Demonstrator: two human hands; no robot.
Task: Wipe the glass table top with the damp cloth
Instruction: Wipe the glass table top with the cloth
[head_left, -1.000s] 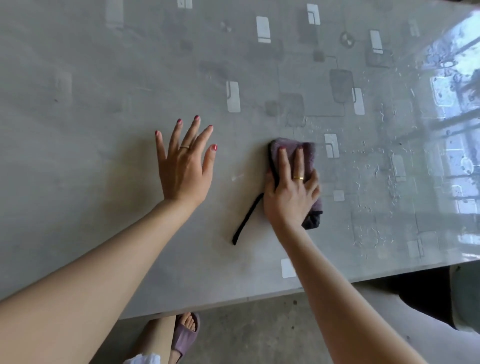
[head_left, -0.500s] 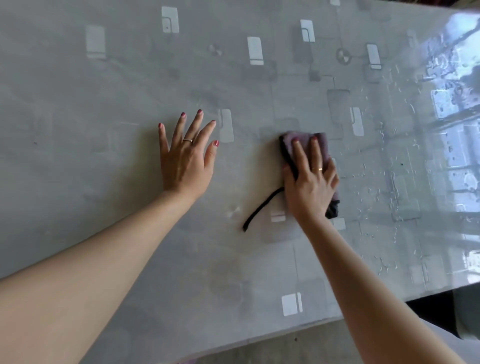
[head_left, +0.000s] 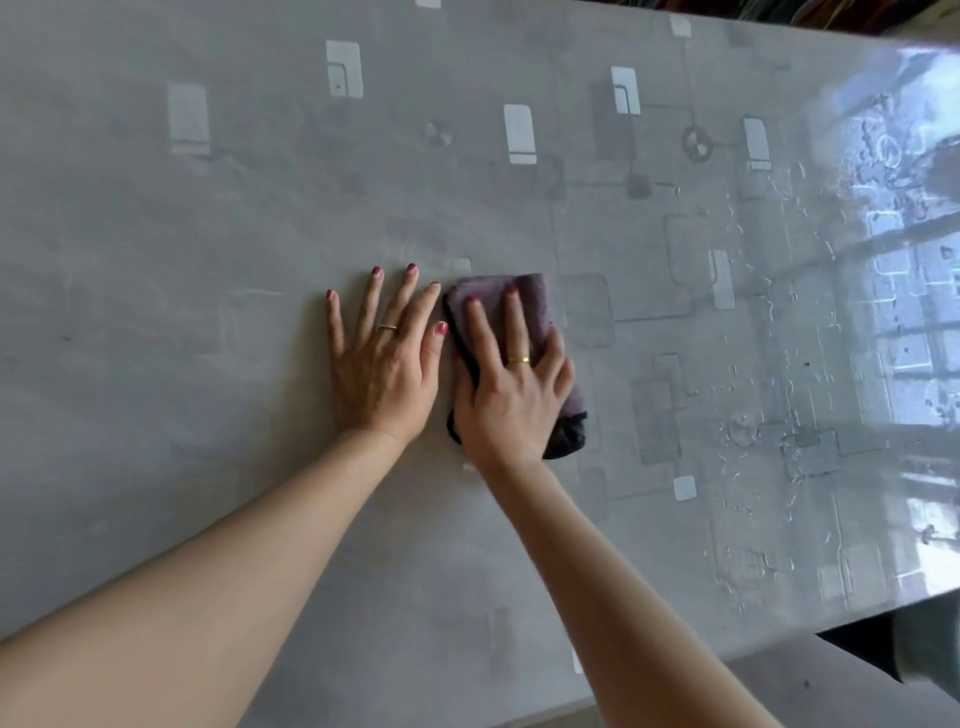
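The glass table top (head_left: 208, 249) fills most of the view, grey with pale rectangle patterns. A folded purple cloth (head_left: 535, 306) with a dark edge lies flat on it near the middle. My right hand (head_left: 511, 387) presses down on the cloth, fingers spread over it. Just to the left, my left hand (head_left: 382, 364) rests flat on the bare glass with fingers apart, its thumb almost touching the cloth's left edge. Both hands wear a ring.
Water droplets and streaks (head_left: 779, 415) cover the right part of the glass, where a bright window reflection (head_left: 914, 291) shows. The table's near edge (head_left: 675, 686) runs along the lower right, with grey floor beyond it.
My right hand has slid the cloth leftward, from well apart to right beside my left hand. The cloth's dark trailing strap no longer shows. The left hand stayed planted.
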